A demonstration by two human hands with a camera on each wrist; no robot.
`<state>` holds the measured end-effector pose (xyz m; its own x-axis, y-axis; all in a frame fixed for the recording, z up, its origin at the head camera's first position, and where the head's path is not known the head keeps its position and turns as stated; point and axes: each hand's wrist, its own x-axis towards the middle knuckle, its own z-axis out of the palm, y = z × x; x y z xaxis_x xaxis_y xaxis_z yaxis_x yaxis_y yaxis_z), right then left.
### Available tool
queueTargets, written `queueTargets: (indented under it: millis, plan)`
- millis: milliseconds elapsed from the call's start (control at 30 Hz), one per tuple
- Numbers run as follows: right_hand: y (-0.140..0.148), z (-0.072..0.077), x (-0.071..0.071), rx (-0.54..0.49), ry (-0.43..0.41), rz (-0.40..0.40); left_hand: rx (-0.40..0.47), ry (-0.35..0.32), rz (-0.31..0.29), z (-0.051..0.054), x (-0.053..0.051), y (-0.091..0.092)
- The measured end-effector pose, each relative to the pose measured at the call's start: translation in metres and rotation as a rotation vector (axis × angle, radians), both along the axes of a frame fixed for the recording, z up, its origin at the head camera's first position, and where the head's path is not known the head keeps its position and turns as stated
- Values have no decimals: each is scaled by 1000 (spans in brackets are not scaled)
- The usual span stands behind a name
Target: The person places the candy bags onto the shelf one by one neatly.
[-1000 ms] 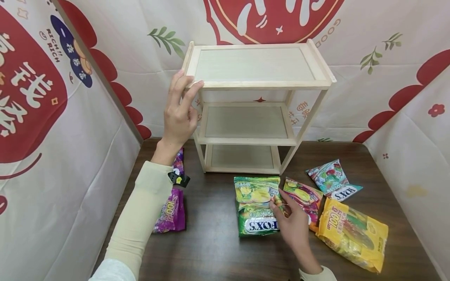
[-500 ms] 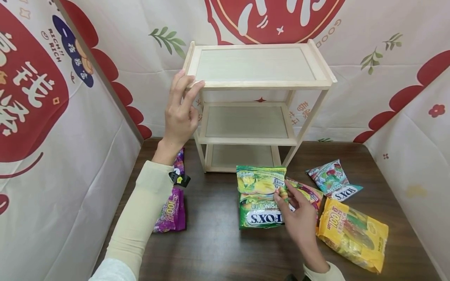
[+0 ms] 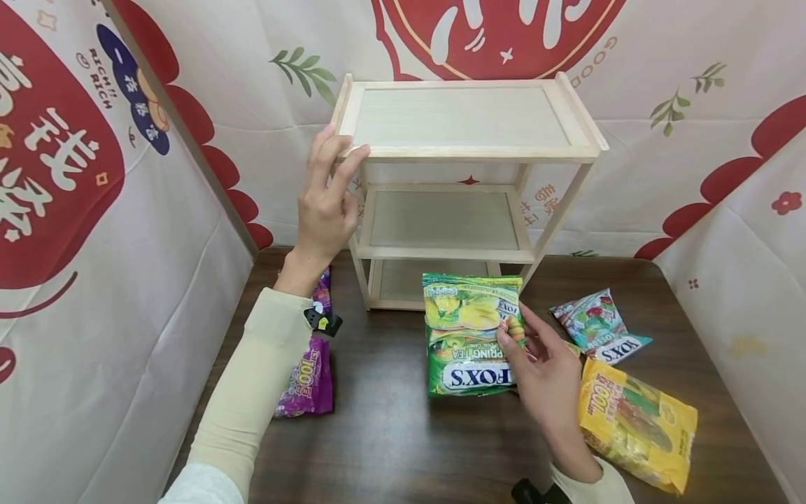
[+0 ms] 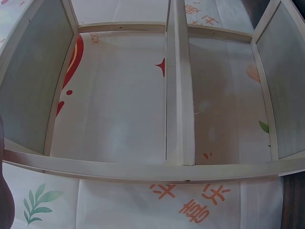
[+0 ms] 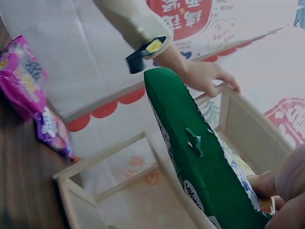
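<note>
My right hand (image 3: 548,385) pinches the right edge of a green FOX'S candy bag (image 3: 469,336), thumb on its front. The bag is held up above the table, in front of the lowest tier of a wooden three-tier shelf (image 3: 472,152). In the right wrist view, the green candy bag's bottom end (image 5: 190,138) faces the camera, with fingertips (image 5: 264,183) at its side. My left hand (image 3: 326,203) grips the front left corner of the shelf's top tier. The left wrist view shows the shelf frame (image 4: 183,119) side-on, with little of that hand visible.
Right of the shelf lie a light-blue FOX'S bag (image 3: 592,322) and a yellow candy bag (image 3: 639,427). A maroon bag is mostly hidden behind my right hand. Purple bags (image 3: 308,381) lie by my left forearm. Printed cloth walls (image 3: 693,161) enclose the brown table (image 3: 371,448).
My right hand has lifted the green candy bag off the table and moved it toward the shelf, covering the maroon bag more. The left hand has stayed on the shelf corner.
</note>
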<state>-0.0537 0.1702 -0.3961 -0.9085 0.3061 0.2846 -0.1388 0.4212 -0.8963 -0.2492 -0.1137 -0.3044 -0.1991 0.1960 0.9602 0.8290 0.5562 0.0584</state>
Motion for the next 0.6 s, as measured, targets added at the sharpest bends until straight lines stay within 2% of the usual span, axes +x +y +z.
queueTargets:
  millis: [133, 333, 600]
  plan:
    - [-2, 12, -1, -54, 3, 12, -4, 1, -5, 0, 0, 1]
    - [-6, 34, -2, -63, 21, 25, -10, -4, 5, -1, 0, 0]
    - [-15, 67, -13, -102, 133, 67, -7, 5, 9, -1, 0, 0]
